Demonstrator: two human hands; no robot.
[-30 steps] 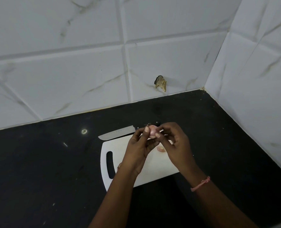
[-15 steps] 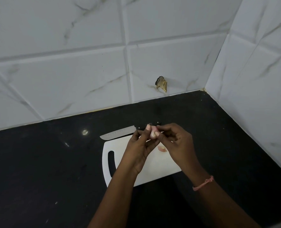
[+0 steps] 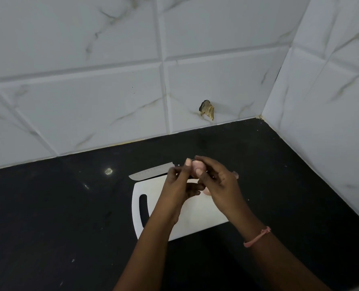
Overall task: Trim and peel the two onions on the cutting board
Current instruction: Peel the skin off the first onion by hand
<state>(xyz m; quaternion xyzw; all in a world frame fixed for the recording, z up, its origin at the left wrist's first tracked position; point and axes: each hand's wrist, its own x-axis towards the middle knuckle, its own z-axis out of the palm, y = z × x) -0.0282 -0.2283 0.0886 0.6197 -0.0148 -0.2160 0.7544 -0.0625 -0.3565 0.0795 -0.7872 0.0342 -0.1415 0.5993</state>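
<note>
A small pale pink onion [image 3: 197, 165] is held up above the far edge of the white cutting board [image 3: 197, 215]. My left hand [image 3: 179, 185] pinches it from the left with thumb and fingertips. My right hand [image 3: 218, 181] grips it from the right, its thumb on the onion's front. A second pinkish piece [image 3: 206, 191] lies on the board under my right hand, mostly hidden. The knife [image 3: 151, 174] lies along the board's far edge, blade pointing left, its handle hidden behind my hands.
The board sits on a black countertop [image 3: 69, 217] in a corner of white marbled tile walls. A chipped hole [image 3: 207, 110] marks the back wall just above the counter. The right wall [image 3: 331, 122] runs close beside the board.
Both hands stay together on the onion above the board. My right hand's fingers have shifted over the onion, covering more of it.
</note>
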